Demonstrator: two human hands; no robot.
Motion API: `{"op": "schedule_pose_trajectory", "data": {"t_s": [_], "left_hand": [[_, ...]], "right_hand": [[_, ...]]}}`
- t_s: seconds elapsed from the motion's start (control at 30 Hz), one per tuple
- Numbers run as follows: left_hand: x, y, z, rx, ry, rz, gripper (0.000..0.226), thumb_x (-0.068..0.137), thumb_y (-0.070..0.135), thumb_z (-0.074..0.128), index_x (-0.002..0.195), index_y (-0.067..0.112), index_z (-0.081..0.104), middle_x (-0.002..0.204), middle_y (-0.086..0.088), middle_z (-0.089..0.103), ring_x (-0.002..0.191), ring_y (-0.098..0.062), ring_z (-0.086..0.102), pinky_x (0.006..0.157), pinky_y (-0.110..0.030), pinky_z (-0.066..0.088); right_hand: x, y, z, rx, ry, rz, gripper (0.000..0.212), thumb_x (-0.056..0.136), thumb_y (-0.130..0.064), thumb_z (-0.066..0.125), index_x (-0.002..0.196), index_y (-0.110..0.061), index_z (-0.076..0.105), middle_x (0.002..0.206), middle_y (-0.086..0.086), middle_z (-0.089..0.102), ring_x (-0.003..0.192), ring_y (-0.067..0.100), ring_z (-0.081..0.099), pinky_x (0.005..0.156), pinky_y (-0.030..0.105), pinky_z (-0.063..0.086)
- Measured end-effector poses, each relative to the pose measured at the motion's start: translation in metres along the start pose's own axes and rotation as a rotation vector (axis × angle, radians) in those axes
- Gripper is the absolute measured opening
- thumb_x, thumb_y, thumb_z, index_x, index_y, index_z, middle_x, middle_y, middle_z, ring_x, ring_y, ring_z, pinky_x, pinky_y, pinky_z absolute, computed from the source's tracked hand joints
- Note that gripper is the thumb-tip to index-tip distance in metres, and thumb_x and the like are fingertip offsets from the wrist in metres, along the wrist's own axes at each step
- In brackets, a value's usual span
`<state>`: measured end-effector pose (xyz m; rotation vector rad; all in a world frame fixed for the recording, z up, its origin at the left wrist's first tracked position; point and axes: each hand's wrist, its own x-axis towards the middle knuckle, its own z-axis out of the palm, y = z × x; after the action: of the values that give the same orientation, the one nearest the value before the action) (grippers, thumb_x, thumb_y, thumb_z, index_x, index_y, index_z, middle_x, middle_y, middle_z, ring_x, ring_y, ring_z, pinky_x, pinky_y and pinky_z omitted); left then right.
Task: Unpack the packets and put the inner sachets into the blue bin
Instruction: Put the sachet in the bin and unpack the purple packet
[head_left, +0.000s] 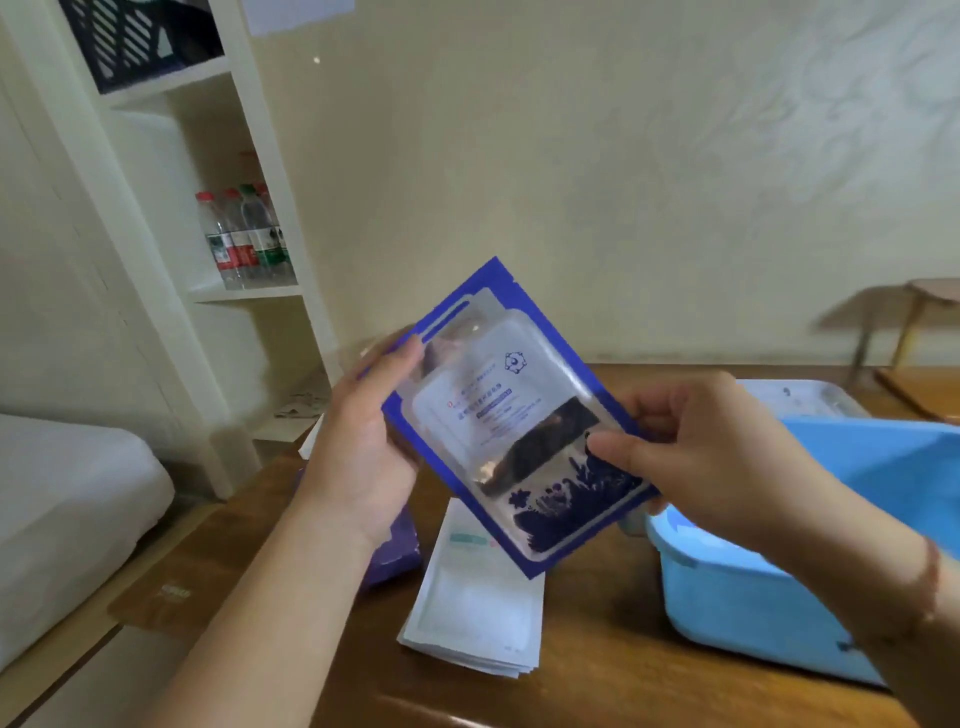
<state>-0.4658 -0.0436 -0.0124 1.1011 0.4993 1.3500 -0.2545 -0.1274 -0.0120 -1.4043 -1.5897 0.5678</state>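
- Above the surface (597, 670), mid-air: a blue-bordered packet (511, 415) with a clear window, held tilted between both hands, well clear of the wood.
- Left hand (363, 447) wraps the packet's left edge, thumb on the front near the top corner, fingers behind. Closed on it.
- Right hand (691, 447) pinches the packet's lower right edge, thumb on the front. Also gripping it.
- White inner sachet (467, 410) is visible through the window, so this packet looks unopened, or at least not emptied. Can't tell whether any seal is torn.
- Blue bin (769, 597) sits at the surface's right edge, just beside and below the right hand. Pale contents show inside near the rim; too blurred to say whether they are sachets.
- Stack of white flat packs (478, 597) lies on the surface under the held packet, toward the near edge. Unclear whether they are sachets waiting to go in or something else.
- Purple packaging (395, 551) lies at the left edge, partly hidden by the left forearm; possibly spent or pending packets.
- Progress, judged: mid-task. This packet needs opening, its sachet dropped in the bin, and the stack probably needs moving too.
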Motion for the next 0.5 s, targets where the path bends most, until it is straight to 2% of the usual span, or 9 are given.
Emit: {"op": "schedule_pose_trajectory", "data": {"t_s": [0.07, 0.13, 0.27, 0.33, 0.4, 0.5], "left_hand": [[0.011, 0.006, 0.008, 0.074, -0.069, 0.064, 0.026, 0.080, 0.022, 0.065, 0.106, 0.020, 0.067, 0.096, -0.005, 0.073, 0.086, -0.021, 0.069, 0.078, -0.037, 0.056], [0.017, 0.008, 0.024, 0.202, -0.188, 0.089, 0.032, 0.081, 0.017, 0.063, 0.112, 0.019, 0.064, 0.093, -0.007, 0.074, 0.080, -0.021, 0.070, 0.066, -0.030, 0.057], [0.021, -0.011, 0.072, 0.452, -0.380, 0.163, 0.042, 0.086, 0.009, 0.069, 0.124, 0.021, 0.057, 0.098, -0.008, 0.075, 0.089, -0.025, 0.072, 0.069, -0.035, 0.059], [0.022, -0.025, 0.095, 0.556, -0.404, 0.234, 0.046, 0.086, 0.004, 0.069, 0.125, 0.025, 0.055, 0.096, -0.006, 0.075, 0.083, -0.024, 0.073, 0.070, -0.036, 0.060], [0.025, -0.039, 0.112, 0.690, -0.386, 0.311, 0.050, 0.085, 0.003, 0.071, 0.124, 0.030, 0.056, 0.097, -0.003, 0.073, 0.074, -0.022, 0.071, 0.072, -0.038, 0.060], [0.032, -0.059, 0.127, 0.880, -0.426, 0.335, 0.037, 0.084, 0.006, 0.074, 0.112, 0.029, 0.066, 0.097, 0.000, 0.071, 0.064, -0.012, 0.068, 0.074, -0.037, 0.061]], "right_hand": [[-0.001, 0.007, -0.030, -0.200, 0.097, -0.069, 0.009, 0.086, -0.020, 0.067, 0.079, -0.019, 0.072, 0.063, -0.001, 0.069, 0.047, 0.008, 0.049, 0.055, 0.033, 0.047], [-0.001, 0.012, -0.062, -0.221, 0.181, -0.094, 0.009, 0.086, -0.018, 0.065, 0.079, -0.019, 0.070, 0.065, -0.003, 0.069, 0.048, 0.010, 0.052, 0.057, 0.036, 0.049], [-0.005, 0.025, -0.119, -0.186, 0.229, -0.073, 0.012, 0.090, -0.013, 0.064, 0.081, -0.016, 0.071, 0.064, 0.007, 0.069, 0.049, 0.017, 0.055, 0.053, 0.035, 0.049], [-0.009, 0.033, -0.142, -0.197, 0.204, -0.034, 0.013, 0.091, -0.010, 0.065, 0.082, -0.015, 0.073, 0.065, 0.010, 0.070, 0.051, 0.019, 0.057, 0.052, 0.037, 0.051], [-0.013, 0.044, -0.160, -0.316, 0.133, 0.015, 0.013, 0.090, -0.011, 0.066, 0.081, -0.017, 0.073, 0.066, 0.009, 0.071, 0.053, 0.024, 0.061, 0.056, 0.041, 0.054], [-0.016, 0.064, -0.170, -0.448, -0.013, 0.120, 0.013, 0.091, -0.014, 0.066, 0.079, -0.019, 0.072, 0.066, 0.006, 0.071, 0.060, 0.031, 0.066, 0.058, 0.043, 0.056]]}}
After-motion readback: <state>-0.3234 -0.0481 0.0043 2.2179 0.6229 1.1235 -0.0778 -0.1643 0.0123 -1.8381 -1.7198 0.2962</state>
